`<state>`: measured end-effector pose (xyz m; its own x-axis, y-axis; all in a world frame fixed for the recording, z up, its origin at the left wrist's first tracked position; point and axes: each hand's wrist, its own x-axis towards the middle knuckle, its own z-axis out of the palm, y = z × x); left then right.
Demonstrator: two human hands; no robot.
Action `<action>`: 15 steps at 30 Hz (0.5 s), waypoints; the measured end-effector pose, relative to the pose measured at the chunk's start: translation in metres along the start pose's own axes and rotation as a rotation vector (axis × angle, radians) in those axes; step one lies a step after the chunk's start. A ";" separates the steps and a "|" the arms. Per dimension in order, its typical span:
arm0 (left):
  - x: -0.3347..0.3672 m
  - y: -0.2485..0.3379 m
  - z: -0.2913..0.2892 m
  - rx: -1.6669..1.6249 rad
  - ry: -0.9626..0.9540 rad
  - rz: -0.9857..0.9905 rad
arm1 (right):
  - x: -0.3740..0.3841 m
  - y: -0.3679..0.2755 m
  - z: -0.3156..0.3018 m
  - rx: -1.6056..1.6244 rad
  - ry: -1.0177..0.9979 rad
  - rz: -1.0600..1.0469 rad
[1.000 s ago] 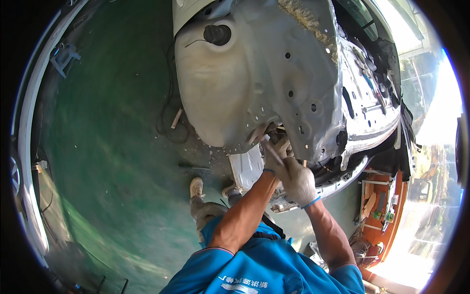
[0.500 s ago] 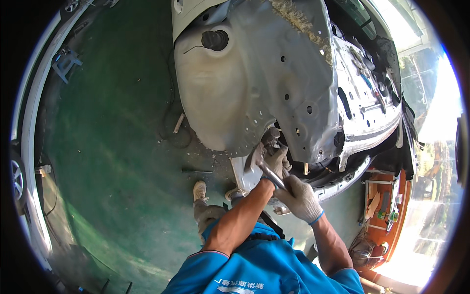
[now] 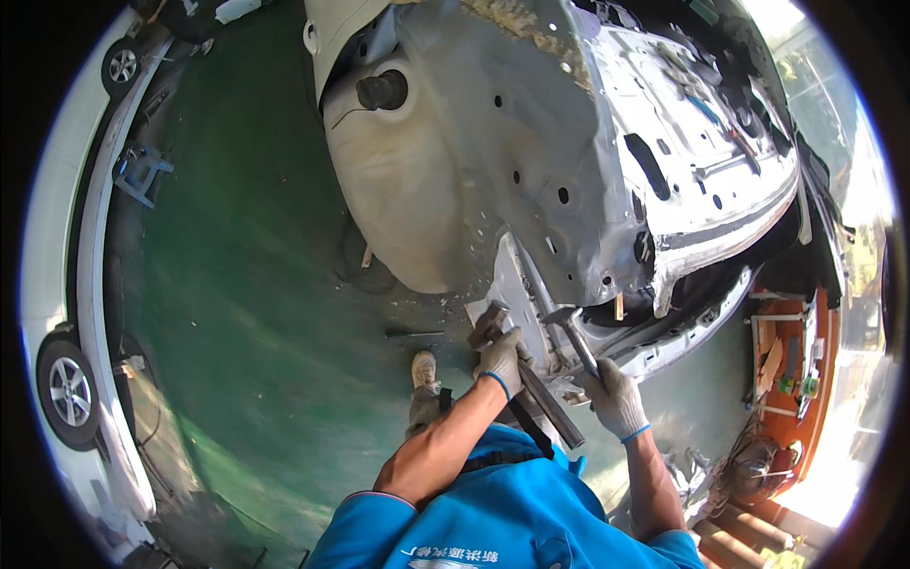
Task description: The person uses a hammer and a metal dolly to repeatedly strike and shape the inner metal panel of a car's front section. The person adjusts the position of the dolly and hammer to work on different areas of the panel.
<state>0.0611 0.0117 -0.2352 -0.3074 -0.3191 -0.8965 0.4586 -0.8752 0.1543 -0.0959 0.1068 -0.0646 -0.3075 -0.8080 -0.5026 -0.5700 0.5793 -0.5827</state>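
Observation:
Both my hands wear pale work gloves. My left hand (image 3: pixel 505 362) is closed round a heavy dark hammer (image 3: pixel 488 325), whose blocky head points up and left while its thick handle slants down toward my waist. In my right hand (image 3: pixel 615 398) is a slimmer metal hammer (image 3: pixel 582 349), gripped low on the handle with its head raised up and to the left. The two hammers are apart. Just beyond them is the cut lower corner of a bare grey car body panel (image 3: pixel 427 180), with a light metal sill (image 3: pixel 524 284) under it.
The white car floor (image 3: pixel 654 104) to the right carries loose tools. A bar (image 3: pixel 414 334) lies on the green floor near my foot. At the far left are a parked car's wheel (image 3: pixel 69 391) and a small blue-grey stool (image 3: pixel 143 174). An orange cabinet (image 3: pixel 794 446) stands at right.
My hands have come apart and back from the panel's lower edge. The left hammer, mostly hidden before, now shows its head and handle. The right hammer's head has swung away to the right.

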 end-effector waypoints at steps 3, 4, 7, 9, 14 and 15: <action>-0.019 0.037 -0.007 -0.041 0.054 0.298 | 0.016 0.003 0.017 0.599 -0.058 0.169; -0.028 0.051 -0.007 -0.028 0.032 0.386 | 0.024 0.002 0.021 0.745 -0.067 0.165; -0.052 0.082 -0.001 0.058 0.124 0.638 | 0.052 -0.008 0.034 0.715 -0.022 0.114; -0.060 0.094 0.007 0.140 0.098 0.710 | 0.071 -0.017 0.040 0.742 -0.048 0.169; -0.057 0.089 0.021 0.366 0.116 0.782 | 0.097 -0.044 0.054 0.873 -0.134 0.160; -0.056 0.086 0.022 0.457 0.144 0.745 | 0.098 -0.048 0.057 0.906 -0.179 0.115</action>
<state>0.0989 -0.0534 -0.1628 0.0606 -0.8423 -0.5355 0.1106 -0.5275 0.8423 -0.0553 0.0062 -0.1216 -0.1600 -0.7558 -0.6350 0.2922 0.5782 -0.7618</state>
